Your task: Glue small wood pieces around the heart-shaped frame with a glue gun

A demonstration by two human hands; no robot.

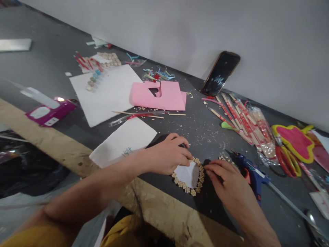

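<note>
A small white paper piece [186, 174], edged with flower-like clusters of little pale wooden bits [193, 192], lies near the table's front edge. My left hand [173, 153] bends over its upper left side, fingers curled onto the rim. Just right of the rim is my right hand [227, 180], its thumb and fingers drawn together; whatever they hold, if anything, is hidden. Behind my right fingers sits a pile of small pale bits [225, 157]. A blue glue gun [253, 171] lies right of that hand.
Across the table [197, 127] are white sheets [110, 92], pink foam [167, 96], bamboo sticks [151, 115] and a paint strip [94, 80]. A phone [220, 73] leans on the wall. Wrapped wooden sticks [241, 116], scissors [288, 161] and a yellow-pink cutout [294, 142] lie right; a purple box [48, 111] left.
</note>
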